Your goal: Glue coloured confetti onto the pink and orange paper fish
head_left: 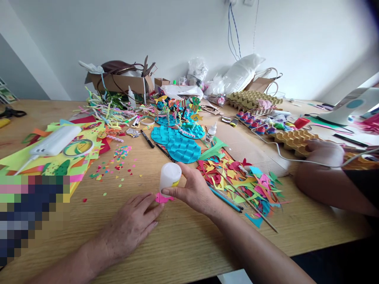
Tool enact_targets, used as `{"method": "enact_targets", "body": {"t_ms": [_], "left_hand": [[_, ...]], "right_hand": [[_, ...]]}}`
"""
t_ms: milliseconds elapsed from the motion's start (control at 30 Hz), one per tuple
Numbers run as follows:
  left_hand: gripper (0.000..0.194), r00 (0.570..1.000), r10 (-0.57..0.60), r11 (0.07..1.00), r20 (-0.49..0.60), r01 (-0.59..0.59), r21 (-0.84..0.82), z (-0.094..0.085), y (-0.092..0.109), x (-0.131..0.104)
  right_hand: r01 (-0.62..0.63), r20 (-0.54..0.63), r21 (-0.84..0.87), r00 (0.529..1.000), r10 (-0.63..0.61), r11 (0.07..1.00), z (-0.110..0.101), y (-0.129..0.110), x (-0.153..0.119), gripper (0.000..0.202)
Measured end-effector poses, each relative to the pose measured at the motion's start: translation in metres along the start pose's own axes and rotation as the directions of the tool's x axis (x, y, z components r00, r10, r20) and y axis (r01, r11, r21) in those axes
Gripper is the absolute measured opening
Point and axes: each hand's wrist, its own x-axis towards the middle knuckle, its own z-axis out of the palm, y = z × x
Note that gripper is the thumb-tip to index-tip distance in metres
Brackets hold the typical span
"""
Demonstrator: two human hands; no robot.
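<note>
My right hand point(194, 189) is wrapped round a white glue bottle point(169, 177), tipped bottom-up over a small pink paper cutout point(162, 198) on the wooden table point(189, 240). The bottle's nozzle is hidden behind the pink piece and my fingers. My left hand point(134, 221) lies low on the table with its fingers spread, the fingertips touching the left and near edges of the cutout.
Blue paper discs point(183, 148) lie ahead, with colored scraps point(237, 179) and a wooden stick point(251, 205) to the right. Yellow sheets point(17, 156) sit left. Another person's arm point(328, 185) rests at the right by egg trays point(290, 139).
</note>
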Motion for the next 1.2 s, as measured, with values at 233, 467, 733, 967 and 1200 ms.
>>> {"method": "enact_targets", "body": {"t_ms": [233, 467, 733, 967, 1200], "left_hand": [[0.036, 1.0, -0.001, 1.0, 0.03, 0.001, 0.009, -0.0018, 0.0012, 0.0005], [0.035, 1.0, -0.007, 1.0, 0.027, 0.007, 0.009, -0.0024, 0.0016, -0.0003], [0.035, 1.0, -0.011, 1.0, 0.02, 0.011, -0.008, -0.003, 0.0007, 0.0022], [0.034, 1.0, -0.022, 1.0, 0.01, 0.022, -0.018, -0.0028, 0.0015, 0.0006], [0.033, 0.999, -0.021, 0.999, 0.024, 0.022, -0.028, -0.0049, 0.0016, 0.0026]], "right_hand": [[0.024, -0.008, -0.019, 1.0, -0.024, 1.0, 0.0043, 0.0005, 0.0007, 0.031], [0.008, -0.034, -0.022, 0.999, -0.009, 1.0, 0.0046, 0.0024, 0.0013, 0.031], [0.004, 0.008, 0.017, 1.0, -0.004, 1.0, 0.0, 0.0002, 0.0002, 0.029], [0.014, 0.024, 0.028, 1.0, -0.014, 1.0, -0.0005, -0.0001, -0.0004, 0.029], [-0.024, 0.006, -0.012, 1.0, 0.024, 1.0, -0.0037, -0.0011, 0.0002, 0.03]]}}
